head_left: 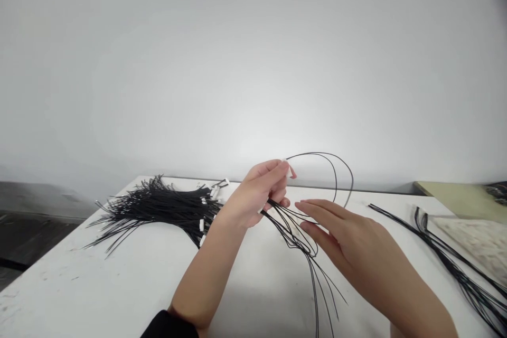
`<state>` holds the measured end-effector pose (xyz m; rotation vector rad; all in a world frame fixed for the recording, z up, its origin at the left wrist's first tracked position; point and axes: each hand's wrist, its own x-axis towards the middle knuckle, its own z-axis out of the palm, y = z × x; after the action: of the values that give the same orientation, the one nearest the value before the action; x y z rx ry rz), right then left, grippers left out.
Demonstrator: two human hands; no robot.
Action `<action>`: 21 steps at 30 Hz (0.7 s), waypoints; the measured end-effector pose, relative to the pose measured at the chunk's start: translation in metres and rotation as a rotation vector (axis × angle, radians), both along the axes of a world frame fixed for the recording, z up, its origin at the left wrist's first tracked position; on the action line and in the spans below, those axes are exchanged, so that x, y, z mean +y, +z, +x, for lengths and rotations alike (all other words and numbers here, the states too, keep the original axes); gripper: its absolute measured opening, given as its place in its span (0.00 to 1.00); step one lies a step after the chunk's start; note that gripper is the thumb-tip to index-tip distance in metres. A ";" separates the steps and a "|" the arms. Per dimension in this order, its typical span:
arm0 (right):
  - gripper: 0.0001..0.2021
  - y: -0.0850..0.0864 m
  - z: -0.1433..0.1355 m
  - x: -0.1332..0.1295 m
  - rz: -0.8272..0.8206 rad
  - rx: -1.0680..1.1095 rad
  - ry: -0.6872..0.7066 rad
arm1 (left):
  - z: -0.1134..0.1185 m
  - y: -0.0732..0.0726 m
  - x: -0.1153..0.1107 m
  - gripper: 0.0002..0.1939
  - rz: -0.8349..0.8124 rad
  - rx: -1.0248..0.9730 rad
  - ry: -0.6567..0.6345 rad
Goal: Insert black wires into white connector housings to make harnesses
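My left hand [263, 193] is closed, with a small white connector [289, 169] pinched between thumb and forefinger. Thin black wires [336, 161] run out of that connector and loop over to the right. Lower in the same hand, the curled fingers grip a bunch of black wires [295, 237], whose loose ends hang down over the table. My right hand [340, 232] is just to the right, its thumb and fingers closed around one of these black wires. The exact pinch point is partly hidden by the fingers.
A thick pile of black wires [162, 208] with white connectors [202, 225] lies left on the white table [119, 290]. More black wires [447, 259] lie at the right, beside a tray-like area of pale small pieces [475, 235]. A pale wall [253, 63] stands behind.
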<state>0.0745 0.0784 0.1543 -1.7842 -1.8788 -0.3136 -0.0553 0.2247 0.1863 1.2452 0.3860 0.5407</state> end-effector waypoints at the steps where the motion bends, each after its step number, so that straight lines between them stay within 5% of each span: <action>1: 0.11 0.000 0.001 0.001 -0.028 0.025 0.004 | 0.000 0.000 0.000 0.16 -0.009 -0.001 -0.007; 7: 0.12 0.007 0.010 0.003 -0.092 0.193 0.081 | -0.001 0.000 0.002 0.15 -0.054 -0.003 -0.034; 14: 0.05 -0.004 0.016 0.029 0.453 -0.081 -0.058 | 0.001 0.001 0.000 0.15 -0.139 -0.021 -0.119; 21: 0.13 -0.009 0.029 0.034 0.482 0.002 0.260 | -0.001 0.003 0.001 0.14 -0.150 -0.036 -0.119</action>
<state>0.1039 0.1126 0.1450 -1.2080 -1.8138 -0.6064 -0.0562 0.2259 0.1891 1.1050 0.3146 0.4239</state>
